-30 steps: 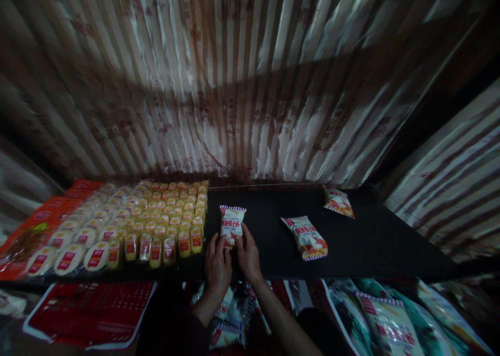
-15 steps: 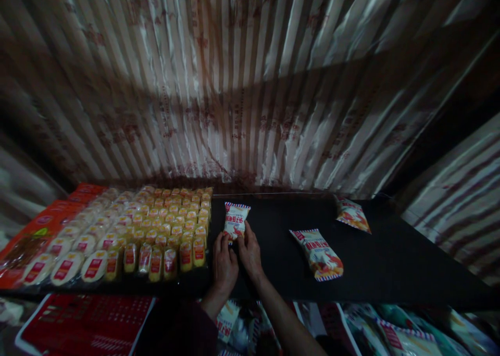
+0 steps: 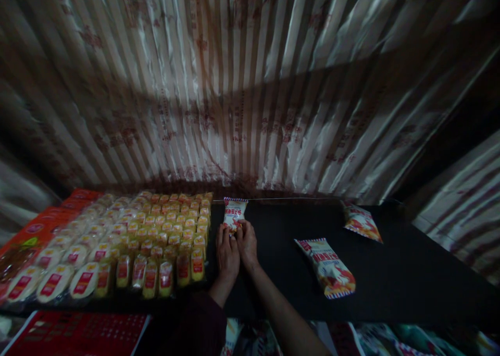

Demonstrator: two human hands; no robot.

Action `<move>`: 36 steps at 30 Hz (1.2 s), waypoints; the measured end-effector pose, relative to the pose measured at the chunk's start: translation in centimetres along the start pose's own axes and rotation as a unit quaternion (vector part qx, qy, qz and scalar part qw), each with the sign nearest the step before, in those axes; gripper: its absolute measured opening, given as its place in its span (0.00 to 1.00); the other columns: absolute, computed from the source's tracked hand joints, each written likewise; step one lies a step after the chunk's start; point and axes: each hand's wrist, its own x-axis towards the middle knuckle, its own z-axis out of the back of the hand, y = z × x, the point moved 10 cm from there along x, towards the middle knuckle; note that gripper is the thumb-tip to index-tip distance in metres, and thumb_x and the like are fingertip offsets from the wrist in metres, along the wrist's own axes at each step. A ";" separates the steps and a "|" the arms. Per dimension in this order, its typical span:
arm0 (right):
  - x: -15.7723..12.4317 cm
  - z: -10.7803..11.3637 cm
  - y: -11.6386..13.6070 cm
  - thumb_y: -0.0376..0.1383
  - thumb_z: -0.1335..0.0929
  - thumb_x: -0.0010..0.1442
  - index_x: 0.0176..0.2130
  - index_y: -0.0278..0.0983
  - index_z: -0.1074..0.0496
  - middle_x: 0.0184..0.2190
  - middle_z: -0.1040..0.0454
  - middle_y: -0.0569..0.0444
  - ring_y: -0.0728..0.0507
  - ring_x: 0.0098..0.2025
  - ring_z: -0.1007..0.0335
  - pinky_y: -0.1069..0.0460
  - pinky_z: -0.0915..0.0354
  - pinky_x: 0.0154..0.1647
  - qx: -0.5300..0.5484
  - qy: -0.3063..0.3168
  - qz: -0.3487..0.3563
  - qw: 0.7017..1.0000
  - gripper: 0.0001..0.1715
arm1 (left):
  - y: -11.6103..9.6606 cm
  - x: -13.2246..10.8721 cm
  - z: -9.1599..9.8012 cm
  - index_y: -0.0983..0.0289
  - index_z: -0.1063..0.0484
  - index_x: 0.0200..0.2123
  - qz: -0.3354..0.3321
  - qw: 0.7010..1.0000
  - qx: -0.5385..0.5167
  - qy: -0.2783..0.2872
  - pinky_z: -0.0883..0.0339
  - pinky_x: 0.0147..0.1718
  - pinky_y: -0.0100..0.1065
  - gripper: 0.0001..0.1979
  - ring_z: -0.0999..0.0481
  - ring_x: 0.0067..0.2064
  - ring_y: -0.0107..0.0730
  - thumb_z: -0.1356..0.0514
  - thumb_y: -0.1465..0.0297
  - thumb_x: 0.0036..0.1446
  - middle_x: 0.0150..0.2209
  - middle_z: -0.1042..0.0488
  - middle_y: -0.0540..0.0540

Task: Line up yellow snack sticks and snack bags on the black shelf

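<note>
Both my hands are on the near end of a small white and red snack bag (image 3: 234, 212), which lies face up on the black shelf (image 3: 269, 283) near its back edge. My left hand (image 3: 227, 253) grips the bag's near left corner, its fingers close together. On the near right corner is my right hand (image 3: 247, 243), its fingers curled against the bag and partly hiding it. Just left of the bag stand rows of small yellow wrapped cakes (image 3: 156, 241). Farther right lies a matching snack bag (image 3: 328, 267), and another bag (image 3: 363, 223) rests behind it.
Round pale wrapped cakes (image 3: 55, 283) fill the shelf's left part, beside orange packets (image 3: 39, 220). A striped, wrinkled sheet (image 3: 250, 111) forms the back wall. Below the front edge are a red printed package (image 3: 86, 332) and more bags (image 3: 378, 340).
My hands and the snack bag between them have moved back towards the rear wall. The camera view has shifted slightly, so the shelf's front edge appears lower.
</note>
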 end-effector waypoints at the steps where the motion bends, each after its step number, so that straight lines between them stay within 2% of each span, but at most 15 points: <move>1: 0.3 -0.2 0.0 0.42 0.41 0.57 0.40 0.37 0.32 0.39 0.28 0.46 0.40 0.44 0.32 0.43 0.36 0.49 -0.002 -0.003 0.004 1.000 0.16 | 0.0 0.3 -0.1 0.70 0.34 0.54 -0.004 1.000 -0.002 -0.002 0.50 0.63 0.43 0.23 0.43 0.64 0.40 0.54 0.68 0.59 0.62 0.41 0.65; 7: 1.6 -1.0 0.0 0.42 0.40 0.57 0.39 0.38 0.32 0.39 0.27 0.47 0.41 0.43 0.31 0.44 0.35 0.48 0.004 -0.018 0.015 1.000 0.15 | 0.1 1.4 -0.5 0.67 0.34 0.54 -0.003 0.999 -0.022 -0.031 0.55 0.65 0.46 0.22 0.48 0.66 0.38 0.55 0.65 0.61 0.63 0.41 0.62; 11: 2.3 -1.7 -0.1 0.42 0.40 0.57 0.40 0.37 0.31 0.38 0.26 0.47 0.41 0.42 0.30 0.45 0.34 0.47 0.008 -0.008 0.014 1.000 0.16 | 0.2 2.1 -1.0 0.67 0.35 0.55 0.003 1.000 -0.015 -0.027 0.57 0.65 0.47 0.23 0.50 0.67 0.38 0.56 0.64 0.62 0.64 0.43 0.62; 16: 3.1 -2.6 0.0 0.41 0.40 0.57 0.44 0.37 0.29 0.43 0.25 0.47 0.42 0.45 0.29 0.46 0.35 0.50 0.023 0.007 0.019 1.000 0.18 | 0.6 2.8 -1.1 0.63 0.36 0.56 0.005 0.999 -0.022 -0.026 0.57 0.65 0.45 0.22 0.50 0.67 0.36 0.55 0.64 0.62 0.64 0.42 0.58; 24: 3.9 -3.7 -0.3 0.41 0.39 0.57 0.47 0.35 0.29 0.47 0.26 0.44 0.40 0.48 0.30 0.45 0.35 0.52 0.040 0.030 0.015 0.999 0.22 | 0.9 3.7 -1.2 0.65 0.36 0.56 0.001 0.999 -0.030 -0.026 0.56 0.65 0.47 0.23 0.53 0.67 0.37 0.55 0.64 0.62 0.65 0.45 0.60; 30: 4.3 -4.0 -0.2 0.40 0.38 0.56 0.46 0.35 0.28 0.45 0.26 0.44 0.40 0.46 0.29 0.44 0.34 0.51 0.048 0.026 0.016 0.998 0.21 | 0.7 3.9 -1.0 0.64 0.35 0.56 0.006 0.998 -0.041 -0.045 0.57 0.65 0.46 0.22 0.53 0.67 0.36 0.54 0.64 0.62 0.64 0.44 0.59; 36: 4.6 -4.9 -0.1 0.40 0.38 0.56 0.47 0.37 0.28 0.46 0.26 0.46 0.41 0.48 0.30 0.44 0.35 0.53 0.053 0.043 0.019 0.998 0.21 | 0.2 4.2 -0.8 0.64 0.34 0.56 0.005 0.999 -0.024 -0.031 0.52 0.64 0.44 0.23 0.50 0.67 0.40 0.55 0.65 0.62 0.63 0.42 0.58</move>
